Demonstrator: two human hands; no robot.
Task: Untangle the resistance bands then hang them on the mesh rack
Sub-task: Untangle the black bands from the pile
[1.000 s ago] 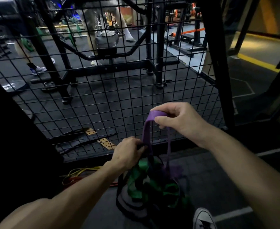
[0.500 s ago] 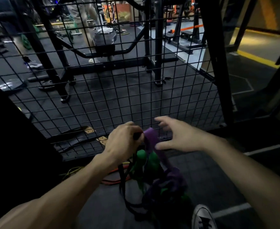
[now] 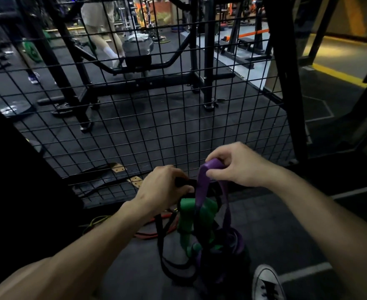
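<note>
Just near the mesh rack (image 3: 156,118), our right hand (image 3: 241,167) pinches the purple band's (image 3: 202,187) top loop while our left hand (image 3: 163,187) grips the black band (image 3: 163,241); we judge slow separation best, the green band (image 3: 186,221) hanging knotted between.

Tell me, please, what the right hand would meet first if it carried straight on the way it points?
Probably the left hand. The right hand, pinching the purple rubber band, points leftward towards it. The black wire mesh rack stands behind, though depth is unclear.
</note>
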